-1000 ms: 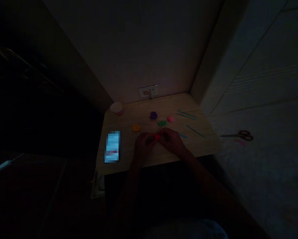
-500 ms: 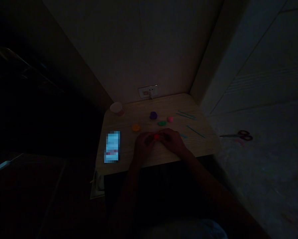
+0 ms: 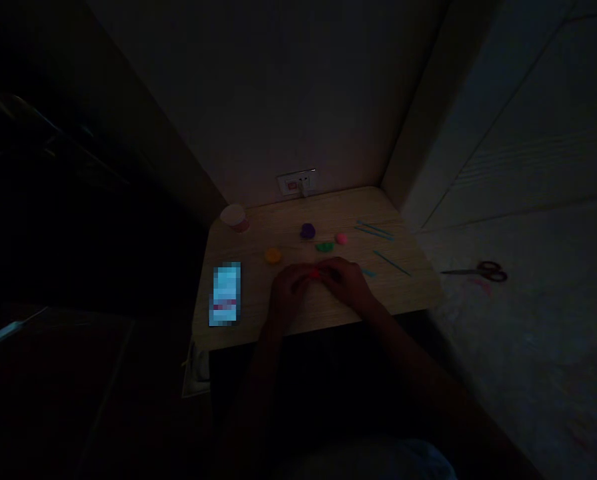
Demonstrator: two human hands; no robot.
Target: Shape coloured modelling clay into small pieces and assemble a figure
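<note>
Between my two hands is a small red lump of what looks like modelling clay [image 3: 315, 274]. My left hand [image 3: 289, 288] pinches it from the left, and my right hand [image 3: 347, 280] grips it from the right with curled fingers. Just beyond them on the wooden table [image 3: 258, 320] lie a green piece [image 3: 324, 247], a pink ball [image 3: 341, 239], a purple lump [image 3: 307, 231] and an orange lump [image 3: 273, 256]. A short turquoise stick [image 3: 367, 273] shows partly behind my right hand. The dim light blurs the finger detail.
Thin turquoise sticks [image 3: 391, 263] lie at the table's right. On the left are a lit phone [image 3: 225, 293] and a pale cup [image 3: 234, 218]. A wall socket [image 3: 297, 183] with a plug sits behind the table. Scissors [image 3: 478, 271] are off to the right, on a lower pale surface.
Both hands stay in nearly the same place around the red lump, which is slightly more covered by the fingers. The other things have not moved.
</note>
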